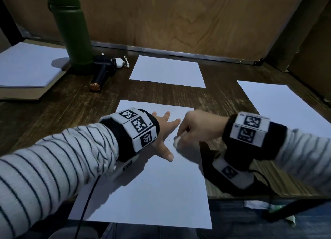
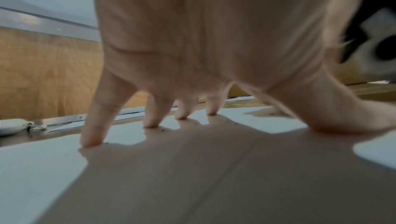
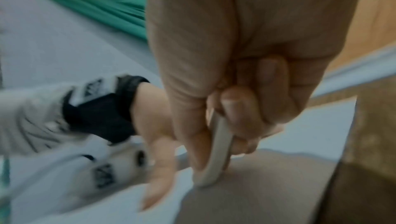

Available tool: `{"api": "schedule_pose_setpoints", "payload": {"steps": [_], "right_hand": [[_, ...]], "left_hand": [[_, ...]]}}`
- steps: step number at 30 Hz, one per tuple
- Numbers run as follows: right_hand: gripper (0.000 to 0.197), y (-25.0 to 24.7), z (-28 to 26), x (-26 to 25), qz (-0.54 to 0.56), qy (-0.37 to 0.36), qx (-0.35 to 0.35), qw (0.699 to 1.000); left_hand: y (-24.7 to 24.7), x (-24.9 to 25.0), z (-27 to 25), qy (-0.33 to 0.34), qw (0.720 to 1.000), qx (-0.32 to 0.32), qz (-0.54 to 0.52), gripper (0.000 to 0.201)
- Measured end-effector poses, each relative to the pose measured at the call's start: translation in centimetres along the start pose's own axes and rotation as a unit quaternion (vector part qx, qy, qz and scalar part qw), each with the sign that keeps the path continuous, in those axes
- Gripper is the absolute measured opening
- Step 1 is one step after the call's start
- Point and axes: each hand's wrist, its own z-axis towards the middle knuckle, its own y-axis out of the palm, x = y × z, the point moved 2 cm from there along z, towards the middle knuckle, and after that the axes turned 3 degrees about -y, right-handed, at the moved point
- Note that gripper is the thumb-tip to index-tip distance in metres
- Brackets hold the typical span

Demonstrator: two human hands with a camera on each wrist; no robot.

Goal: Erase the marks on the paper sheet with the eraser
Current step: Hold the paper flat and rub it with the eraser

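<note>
A white paper sheet (image 1: pixel 154 188) lies at the table's near edge. My left hand (image 1: pixel 163 131) presses flat on its upper part, fingers spread and straight (image 2: pixel 92 132). My right hand (image 1: pixel 193 127) pinches a white eraser (image 1: pixel 177 141) between thumb and curled fingers; the eraser's lower end touches the sheet just right of the left thumb. In the right wrist view the eraser (image 3: pixel 214 160) stands on edge on the paper, blurred. A tiny dark mark (image 1: pixel 169 140) shows next to the eraser. Small dark specks lie by the left fingertips (image 2: pixel 163 129).
Two more white sheets lie on the dark wooden table, one at the back (image 1: pixel 167 71) and one at the right (image 1: pixel 286 104). A green bottle (image 1: pixel 71 27), a black handheld device (image 1: pixel 102 72) and a paper stack (image 1: pixel 28 65) stand at the back left. A wooden wall closes the back.
</note>
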Motion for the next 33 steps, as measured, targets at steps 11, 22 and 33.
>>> {"api": "schedule_pose_setpoints", "payload": {"steps": [11, 22, 33], "right_hand": [[0.018, 0.6, -0.6, -0.7, 0.001, -0.016, 0.015, 1.0], [0.018, 0.9, -1.1, -1.0, 0.007, -0.014, -0.011, 1.0], [0.016, 1.5, -2.0, -0.4, 0.038, -0.016, -0.038, 0.998]], "left_hand": [[0.2, 0.0, 0.1, -0.006, 1.0, -0.001, 0.005, 0.119], [0.0, 0.1, -0.3, -0.008, 1.0, -0.004, -0.002, 0.121], [-0.3, 0.3, -0.6, -0.026, 0.999, -0.015, 0.011, 0.122]]}}
